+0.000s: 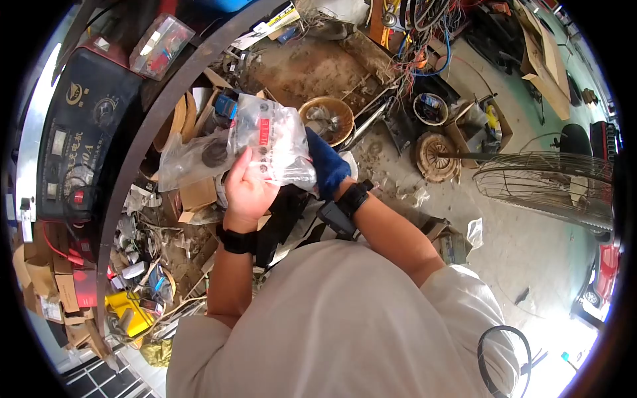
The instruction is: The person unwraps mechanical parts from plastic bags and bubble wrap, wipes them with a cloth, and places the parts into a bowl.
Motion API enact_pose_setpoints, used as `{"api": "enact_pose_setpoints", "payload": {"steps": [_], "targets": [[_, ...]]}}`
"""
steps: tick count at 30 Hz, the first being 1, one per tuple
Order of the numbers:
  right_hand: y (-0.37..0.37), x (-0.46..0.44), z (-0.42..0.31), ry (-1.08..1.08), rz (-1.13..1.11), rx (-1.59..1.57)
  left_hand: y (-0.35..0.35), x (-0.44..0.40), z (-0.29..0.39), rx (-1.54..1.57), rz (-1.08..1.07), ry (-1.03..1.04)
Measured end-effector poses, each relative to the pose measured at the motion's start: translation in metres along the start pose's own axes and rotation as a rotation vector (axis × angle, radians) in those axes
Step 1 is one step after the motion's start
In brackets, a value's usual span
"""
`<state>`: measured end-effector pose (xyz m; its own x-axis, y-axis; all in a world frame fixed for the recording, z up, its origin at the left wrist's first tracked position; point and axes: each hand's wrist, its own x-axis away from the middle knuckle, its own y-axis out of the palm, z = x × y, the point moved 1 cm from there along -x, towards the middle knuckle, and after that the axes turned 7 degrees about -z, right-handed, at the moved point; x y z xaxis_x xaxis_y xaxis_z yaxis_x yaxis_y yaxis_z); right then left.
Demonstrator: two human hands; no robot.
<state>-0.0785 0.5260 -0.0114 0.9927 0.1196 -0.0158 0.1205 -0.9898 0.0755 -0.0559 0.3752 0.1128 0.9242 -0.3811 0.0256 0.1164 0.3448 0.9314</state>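
A clear plastic bag [282,142] with red and black print is held up in front of me and catches bright light. My left hand [252,191] is bare and grips the bag's lower left part, with the thumb raised and the other fingers partly hidden. At the bag's right edge is my right hand [326,164], covered in dark blue fabric that looks like a glove. Its fingers are partly hidden behind the plastic. A dark round shape [214,154] shows through the bag's left flap.
A dark machine case [83,132] stands behind a curved metal edge [142,119] on the left. Ahead are a brown bowl [345,114] and a round metal disc [434,156]. A wire fan cage [547,186] juts in from the right. Tangled cables [424,40] hang at the top.
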Motion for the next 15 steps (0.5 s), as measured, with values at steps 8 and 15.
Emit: {"api": "enact_pose_setpoints", "payload": {"steps": [8,15], "targets": [[-0.002,0.009,-0.106,0.171,0.116,0.955,0.013,0.007,-0.033,-1.083,0.251,0.021],[0.023,0.005,-0.085,-0.208,0.15,0.971,-0.023,0.003,-0.037,-1.044,0.406,-0.119]]}}
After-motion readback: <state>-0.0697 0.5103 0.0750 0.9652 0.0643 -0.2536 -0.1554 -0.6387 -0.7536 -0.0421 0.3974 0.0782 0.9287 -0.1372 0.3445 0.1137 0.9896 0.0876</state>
